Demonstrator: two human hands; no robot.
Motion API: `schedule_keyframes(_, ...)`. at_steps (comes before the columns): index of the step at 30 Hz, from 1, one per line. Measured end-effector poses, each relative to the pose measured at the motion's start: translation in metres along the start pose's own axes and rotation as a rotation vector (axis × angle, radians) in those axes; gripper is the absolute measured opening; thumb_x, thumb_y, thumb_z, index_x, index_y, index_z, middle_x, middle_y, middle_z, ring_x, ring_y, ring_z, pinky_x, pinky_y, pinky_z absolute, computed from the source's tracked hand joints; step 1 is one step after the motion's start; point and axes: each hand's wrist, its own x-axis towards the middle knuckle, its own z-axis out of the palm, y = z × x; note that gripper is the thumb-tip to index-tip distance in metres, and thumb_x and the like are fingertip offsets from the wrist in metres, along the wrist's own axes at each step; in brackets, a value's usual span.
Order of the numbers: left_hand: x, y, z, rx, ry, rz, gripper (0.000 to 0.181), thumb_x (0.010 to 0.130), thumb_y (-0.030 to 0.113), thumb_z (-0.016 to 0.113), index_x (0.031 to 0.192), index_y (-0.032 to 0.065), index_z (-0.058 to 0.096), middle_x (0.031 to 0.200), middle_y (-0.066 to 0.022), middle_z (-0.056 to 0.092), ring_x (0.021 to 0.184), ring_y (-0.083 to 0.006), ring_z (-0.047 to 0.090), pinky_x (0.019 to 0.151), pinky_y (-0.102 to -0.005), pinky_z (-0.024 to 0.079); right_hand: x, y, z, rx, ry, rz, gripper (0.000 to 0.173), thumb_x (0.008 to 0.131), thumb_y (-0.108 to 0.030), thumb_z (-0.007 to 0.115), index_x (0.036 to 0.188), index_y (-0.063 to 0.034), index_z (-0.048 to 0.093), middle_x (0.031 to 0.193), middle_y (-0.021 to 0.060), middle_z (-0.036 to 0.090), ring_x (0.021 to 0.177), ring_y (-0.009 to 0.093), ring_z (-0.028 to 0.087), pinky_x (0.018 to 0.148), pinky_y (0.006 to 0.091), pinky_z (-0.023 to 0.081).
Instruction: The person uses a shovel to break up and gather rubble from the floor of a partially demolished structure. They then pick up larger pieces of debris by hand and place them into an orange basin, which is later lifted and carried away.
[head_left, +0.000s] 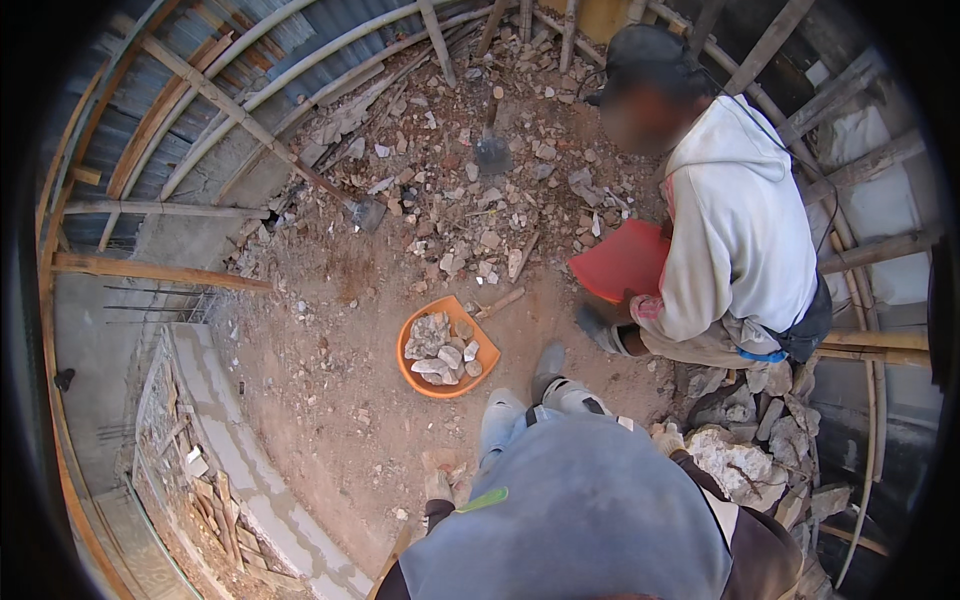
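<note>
My left hand (439, 487), in a pale glove, hangs low beside my left leg. A flat, brownish piece (448, 459) shows just past its fingers; whether they grip it is unclear. My right hand (666, 439), also gloved, is by my right leg at the edge of a pile of broken concrete. Nearest to it lies a large whitish concrete chunk (739, 463); contact cannot be made out. In front of my feet sits an orange plastic scoop-shaped basin (486, 369), holding several stones and a big lump of concrete (427, 335).
A co-worker (739, 232) in a light hooded top bends at the right, holding a red plastic basin (626, 259). Beyond spreads a rubble heap (450, 187) with two shovels (367, 214) (493, 154). A low masonry wall (225, 420) curves along the left; wooden poles (225, 105) cross above.
</note>
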Motion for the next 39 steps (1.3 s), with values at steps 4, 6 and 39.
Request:
schedule_keyframes(4,-0.009,-0.021,-0.043,-0.202,0.05,0.049,0.014,0.088,0.018,0.059,0.089,0.0058,0.066,0.083,-0.007,0.063,0.07,-0.0218,0.063,0.057,-0.0391,0.055,-0.012,-0.006,0.016,-0.082,0.184,-0.176,0.034,0.094,-0.04,0.051,0.103,-0.0079,0.056,0.091,0.0198,0.065,0.093,0.043,0.066,0.078,0.0517,0.05)
schedule_keyframes(6,-0.024,-0.041,-0.075,-0.247,0.08,0.061,0.015,0.086,0.017,0.061,0.093,0.005,0.067,0.088,-0.0075,0.063,0.077,-0.0222,0.064,0.06,-0.0409,0.056,-0.046,-0.037,0.001,-0.152,0.115,-0.256,0.034,0.095,-0.04,0.05,0.103,-0.0069,0.056,0.092,0.0214,0.065,0.097,0.044,0.066,0.082,0.0511,0.051)
schedule_keyframes(39,0.005,-0.101,-0.282,-0.368,0.391,0.142,0.015,0.091,0.031,0.056,0.094,0.0167,0.06,0.102,-0.0035,0.062,0.089,-0.0231,0.064,0.07,-0.0439,0.054,-0.069,-0.282,0.022,-0.144,0.0,-0.338,0.037,0.092,-0.027,0.049,0.121,-0.0042,0.051,0.115,0.0306,0.064,0.105,0.046,0.063,0.088,0.049,0.05)
